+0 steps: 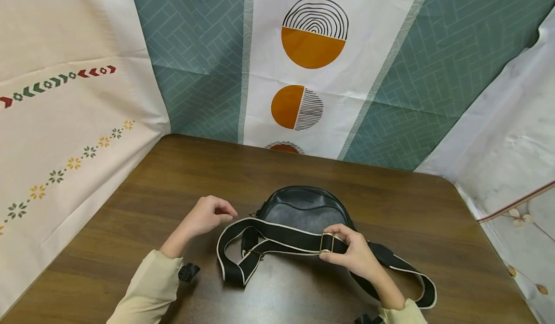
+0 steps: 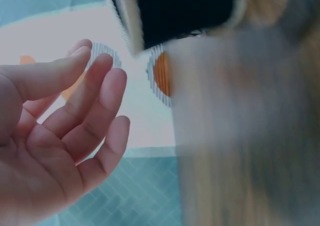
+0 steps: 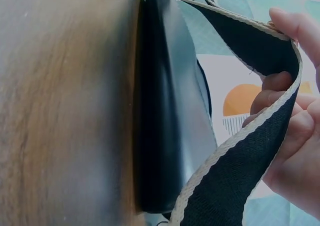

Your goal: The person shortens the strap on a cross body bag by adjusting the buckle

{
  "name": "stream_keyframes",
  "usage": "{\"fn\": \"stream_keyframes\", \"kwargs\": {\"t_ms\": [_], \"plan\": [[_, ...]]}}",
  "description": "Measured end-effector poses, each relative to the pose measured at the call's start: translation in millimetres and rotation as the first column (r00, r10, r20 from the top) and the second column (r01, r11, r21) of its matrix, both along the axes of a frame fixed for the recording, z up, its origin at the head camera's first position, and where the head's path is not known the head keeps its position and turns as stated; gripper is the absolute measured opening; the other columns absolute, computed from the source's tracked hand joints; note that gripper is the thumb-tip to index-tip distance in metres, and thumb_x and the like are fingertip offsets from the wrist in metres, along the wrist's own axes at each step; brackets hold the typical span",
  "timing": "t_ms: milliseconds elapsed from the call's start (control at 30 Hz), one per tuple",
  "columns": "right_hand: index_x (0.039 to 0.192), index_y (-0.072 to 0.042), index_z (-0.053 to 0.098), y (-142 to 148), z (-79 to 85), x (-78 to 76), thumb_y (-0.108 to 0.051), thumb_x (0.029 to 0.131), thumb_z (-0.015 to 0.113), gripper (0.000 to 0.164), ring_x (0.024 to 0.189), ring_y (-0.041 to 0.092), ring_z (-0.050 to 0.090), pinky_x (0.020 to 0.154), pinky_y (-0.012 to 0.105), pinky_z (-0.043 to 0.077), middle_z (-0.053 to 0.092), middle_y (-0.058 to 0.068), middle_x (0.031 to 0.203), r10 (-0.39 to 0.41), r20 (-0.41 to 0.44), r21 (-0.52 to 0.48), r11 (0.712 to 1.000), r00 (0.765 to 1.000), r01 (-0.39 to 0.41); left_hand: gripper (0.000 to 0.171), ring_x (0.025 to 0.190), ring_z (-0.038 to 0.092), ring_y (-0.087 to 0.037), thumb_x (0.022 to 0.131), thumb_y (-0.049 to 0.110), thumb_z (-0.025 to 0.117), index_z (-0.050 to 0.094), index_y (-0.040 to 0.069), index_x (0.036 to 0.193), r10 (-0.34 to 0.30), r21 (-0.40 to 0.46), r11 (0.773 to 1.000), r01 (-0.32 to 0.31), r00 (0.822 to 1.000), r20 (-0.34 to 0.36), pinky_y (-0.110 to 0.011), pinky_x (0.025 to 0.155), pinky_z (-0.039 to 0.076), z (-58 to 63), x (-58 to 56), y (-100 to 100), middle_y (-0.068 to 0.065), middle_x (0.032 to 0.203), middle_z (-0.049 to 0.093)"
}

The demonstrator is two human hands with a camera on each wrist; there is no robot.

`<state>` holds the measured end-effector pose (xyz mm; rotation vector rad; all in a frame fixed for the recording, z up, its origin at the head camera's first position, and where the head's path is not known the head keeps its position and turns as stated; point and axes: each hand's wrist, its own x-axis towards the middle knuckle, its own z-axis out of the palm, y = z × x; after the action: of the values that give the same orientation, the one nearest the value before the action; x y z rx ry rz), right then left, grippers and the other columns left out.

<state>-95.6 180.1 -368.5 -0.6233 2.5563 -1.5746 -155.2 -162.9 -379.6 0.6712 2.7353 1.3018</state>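
Observation:
A black bag (image 1: 303,210) with a rounded top lies on the table, its wide black strap (image 1: 282,235) edged in white running in front of it. My right hand (image 1: 353,254) pinches the strap at a gold-coloured slider buckle (image 1: 327,242); in the right wrist view the strap (image 3: 235,176) bends around the fingers, with the bag (image 3: 170,111) beside it. Left of the strap's looped end, my left hand (image 1: 210,216) hovers with fingers loosely bent and nothing in them. The left wrist view shows that hand (image 2: 75,121) apart from the strap (image 2: 185,11).
Everything lies on a brown wooden table (image 1: 208,169). Patterned cloth (image 1: 204,73) hangs behind the table, and white cloth (image 1: 78,121) borders its left side. The strap's other end (image 1: 427,290) curls on the table at the right. Each wrist wears a black band (image 1: 188,272).

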Motion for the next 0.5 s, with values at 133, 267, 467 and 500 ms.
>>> {"fn": "stream_keyframes", "kwargs": {"t_ms": [133,267,467,500], "plan": [[0.1,0.007,0.053,-1,-1.5,-0.9,0.001,0.068,0.073,0.037,0.063,0.007,0.055,0.054,0.026,0.048,0.062,0.012,0.079,0.024,0.002,-0.026,0.999,1.0,-0.024,0.006,0.066,0.055,-0.011,0.077,-0.001,0.064,0.068,0.0,0.08,-0.021,-0.026,0.999,0.02,0.999,-0.024,-0.026,0.06,0.044,4.8,0.4,10,-0.002,0.074,0.065],[0.101,0.008,0.052,-2,-4.0,-1.8,0.001,0.068,0.073,0.04,0.066,0.007,0.055,0.056,0.026,0.047,0.062,0.014,0.081,0.049,-0.004,-0.036,0.998,0.999,-0.049,0.006,0.066,0.055,-0.011,0.078,0.001,0.064,0.068,0.0,0.081,-0.042,-0.014,0.999,0.041,0.999,-0.023,-0.026,0.061,0.045,8.3,1.4,20,-0.001,0.074,0.064],[0.108,0.004,0.053,4,-22.2,-9.6,-0.004,0.069,0.075,0.045,0.07,0.009,0.056,0.061,0.025,0.047,0.063,0.007,0.084,0.059,-0.014,-0.03,0.998,0.998,-0.059,0.006,0.064,0.055,-0.01,0.078,0.001,0.065,0.068,-0.001,0.082,-0.065,0.014,0.998,0.065,0.998,-0.022,-0.024,0.06,0.045,10.9,2.9,32,-0.001,0.073,0.064],[0.108,0.003,0.053,5,-24.5,-10.5,-0.006,0.069,0.075,0.045,0.071,0.009,0.057,0.063,0.025,0.046,0.063,0.005,0.084,0.057,-0.022,-0.028,0.998,0.998,-0.058,0.006,0.064,0.055,-0.009,0.078,0.001,0.065,0.068,-0.001,0.082,-0.069,0.018,0.997,0.069,0.997,-0.023,-0.024,0.059,0.045,11.0,3.1,34,-0.001,0.073,0.064]]}}
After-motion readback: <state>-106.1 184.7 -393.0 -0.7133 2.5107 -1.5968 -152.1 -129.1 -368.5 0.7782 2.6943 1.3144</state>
